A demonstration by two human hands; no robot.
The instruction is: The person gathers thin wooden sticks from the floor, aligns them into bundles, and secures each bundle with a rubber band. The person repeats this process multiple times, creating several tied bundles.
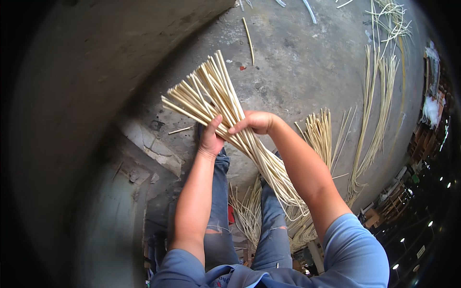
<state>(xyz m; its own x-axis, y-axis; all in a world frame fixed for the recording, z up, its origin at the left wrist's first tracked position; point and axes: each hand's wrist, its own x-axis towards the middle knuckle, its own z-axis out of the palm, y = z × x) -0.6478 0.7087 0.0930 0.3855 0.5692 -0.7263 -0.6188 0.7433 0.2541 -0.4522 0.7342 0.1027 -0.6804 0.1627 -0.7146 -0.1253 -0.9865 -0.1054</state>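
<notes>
A thick bundle of pale rattan canes (206, 91) slants across in front of me. Its cut ends fan out toward the far left, and its thinner tails trail down to the right past my knee. My left hand (211, 137) is closed round the underside and left edge of the bundle, thumb on top. Just to the right, my right hand (254, 123) grips the same bundle from above, thumb lying across the canes. Most of the fingers are hidden behind the canes.
Another cane bundle (319, 134) lies right of my arm. Long loose strands (370, 105) stretch along the floor at the right, with a tangle (391, 21) beyond. One stick (248, 41) lies ahead. A wall (96, 53) and broken concrete ledge (151, 146) border the left.
</notes>
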